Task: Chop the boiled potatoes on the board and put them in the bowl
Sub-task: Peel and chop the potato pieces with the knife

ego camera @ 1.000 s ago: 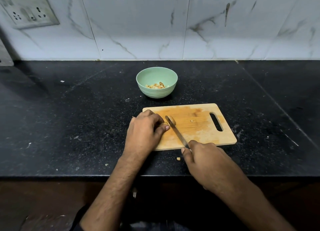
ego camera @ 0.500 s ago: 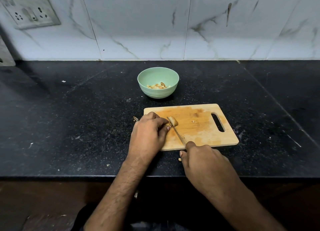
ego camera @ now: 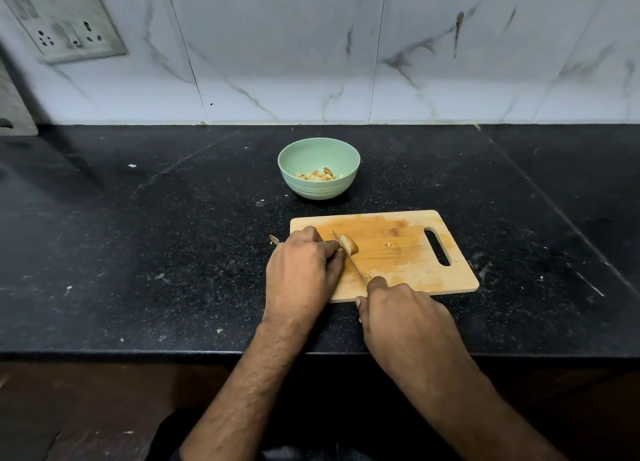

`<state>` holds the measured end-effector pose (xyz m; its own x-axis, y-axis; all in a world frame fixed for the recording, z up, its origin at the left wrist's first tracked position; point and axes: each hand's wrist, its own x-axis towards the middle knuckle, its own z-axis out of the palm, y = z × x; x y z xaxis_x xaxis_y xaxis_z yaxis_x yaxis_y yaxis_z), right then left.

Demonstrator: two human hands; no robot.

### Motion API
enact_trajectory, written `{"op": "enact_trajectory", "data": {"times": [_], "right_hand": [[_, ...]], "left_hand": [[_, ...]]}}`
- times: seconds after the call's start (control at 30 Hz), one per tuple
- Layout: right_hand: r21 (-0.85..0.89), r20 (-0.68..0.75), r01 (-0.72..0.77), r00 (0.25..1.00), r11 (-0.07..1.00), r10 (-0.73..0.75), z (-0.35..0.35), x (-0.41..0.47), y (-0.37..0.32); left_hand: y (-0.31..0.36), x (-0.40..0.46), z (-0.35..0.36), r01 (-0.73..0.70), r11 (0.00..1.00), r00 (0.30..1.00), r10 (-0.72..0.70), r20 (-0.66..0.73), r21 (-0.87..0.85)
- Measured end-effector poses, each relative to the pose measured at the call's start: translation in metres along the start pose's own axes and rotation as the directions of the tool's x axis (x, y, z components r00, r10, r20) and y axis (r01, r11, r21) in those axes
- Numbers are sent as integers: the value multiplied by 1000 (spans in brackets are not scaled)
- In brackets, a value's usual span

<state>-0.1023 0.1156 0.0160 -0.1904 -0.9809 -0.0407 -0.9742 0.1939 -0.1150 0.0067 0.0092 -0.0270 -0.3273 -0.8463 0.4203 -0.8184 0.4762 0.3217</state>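
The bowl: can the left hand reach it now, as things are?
Probably yes. The counter between the left hand and the bowl looks free, but that hand must first let go of the potato beside the knife.

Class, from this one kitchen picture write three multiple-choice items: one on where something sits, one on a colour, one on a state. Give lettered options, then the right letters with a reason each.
1. Where does the small round bowl stand relative to the rectangular wooden chopping board?
A. On the board
B. Behind it, toward the tiled wall
C. To its right

2. What colour is the bowl?
A. Pale green
B. Red
C. Black

3. What is the right hand doing?
A. Lying flat on the black stone counter
B. Lifting the bowl
C. Gripping the thin knife

Answers: 1 B, the bowl sits on the counter between board and wall. 2 A, its rim and sides are pale green. 3 C, its fingers curl round the handle while the blade meets the potato piece that the left hand steadies.
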Motion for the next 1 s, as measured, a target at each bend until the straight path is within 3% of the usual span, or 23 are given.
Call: {"op": "enact_trajectory", "data": {"times": [0.17,0.23,0.5,0.7,1.0], "right_hand": [[19,-1,-16,1000,1000,16,-7,-4,5],[50,13,-31,999,998,31,-10,-5,7],[118,29,0,1000,993,-3,-11,-12,3],[135,6,8,1000,991,-9,-12,-20,1],[133,33,25,999,991,-30,-9,-19,-2]], "left_hand": [[-16,0,0,62,948,998,-55,33,-313],[-19,0,-1,85,932,996,-69,57,-353],[-12,1,-2,114,941,993,-108,37,-320],[-4,0,-3,102,974,995,-98,30,-204],[-4,5,-4,83,972,996,-71,63,-219]]}}
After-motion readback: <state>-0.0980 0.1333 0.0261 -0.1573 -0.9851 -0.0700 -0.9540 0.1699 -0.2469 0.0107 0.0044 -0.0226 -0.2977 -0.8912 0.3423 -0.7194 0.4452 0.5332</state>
